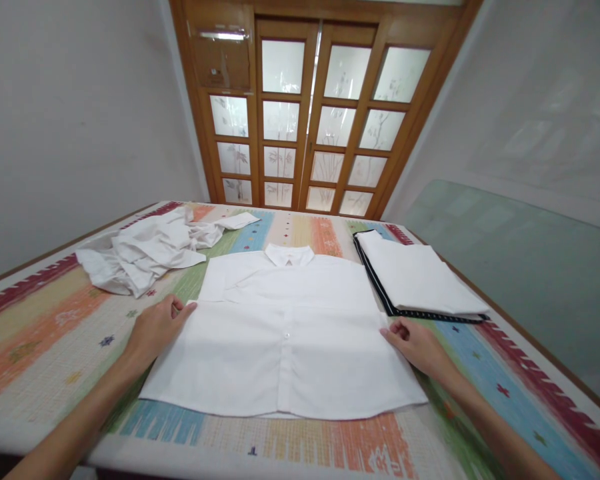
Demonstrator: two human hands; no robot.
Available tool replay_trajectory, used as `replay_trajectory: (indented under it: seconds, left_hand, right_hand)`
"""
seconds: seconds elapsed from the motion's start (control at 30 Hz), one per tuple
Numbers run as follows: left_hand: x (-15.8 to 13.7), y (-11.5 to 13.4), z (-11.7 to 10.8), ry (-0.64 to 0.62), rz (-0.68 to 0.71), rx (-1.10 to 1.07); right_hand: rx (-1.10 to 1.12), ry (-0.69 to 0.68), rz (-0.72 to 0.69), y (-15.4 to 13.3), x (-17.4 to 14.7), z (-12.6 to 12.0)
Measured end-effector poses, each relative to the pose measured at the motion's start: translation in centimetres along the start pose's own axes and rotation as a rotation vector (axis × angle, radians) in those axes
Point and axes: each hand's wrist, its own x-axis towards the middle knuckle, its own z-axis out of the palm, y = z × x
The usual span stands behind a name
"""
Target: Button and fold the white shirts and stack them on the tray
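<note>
A white button-up shirt (250, 347) lies on the table, collar at the far end and hem toward me. A crosswise edge runs over its middle, with the lower part lying in front of it and a button showing near the centre. At the left end of that edge, my left hand (157, 327) is closed, thumb and forefinger pinching the cloth. On the opposite side my right hand (415, 343) pinches the shirt's right edge, its other fingers curled. The sleeves are mostly hidden.
A crumpled white garment (150, 247) lies at the far left. To the right is a folded stack of white cloth (420, 273) with black, white-dotted fabric beneath. A colourful striped tablecloth (60, 333) covers the table. Behind stand wood-framed glass doors (310, 120); a pale green panel (520, 247) leans at right.
</note>
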Motion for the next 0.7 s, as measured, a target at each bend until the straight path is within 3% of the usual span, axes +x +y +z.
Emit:
replay_trajectory:
  seconds: [0.13, 0.27, 0.57, 0.7]
  left_hand:
    - [-0.6, -1.2, -1.1, -0.136, 0.000, -0.067]
    - [-0.9, -2.6, -1.6, -0.305, -0.100, -0.216]
    - [-0.6, -2.5, -3.8, -0.643, -0.074, -0.532]
    - [-0.5, -1.7, -4.5, -0.648, -0.162, -0.749]
  right_hand:
    - [0.058, -0.159, 0.027, 0.4, -0.8, -1.3]
    - [0.200, -0.383, 0.167, 0.4, -1.4, -2.2]
    - [0.366, -0.466, 0.209, 0.1, -0.8, -3.4]
    - [0.595, -0.445, 0.250, -0.3, -0.5, -3.9]
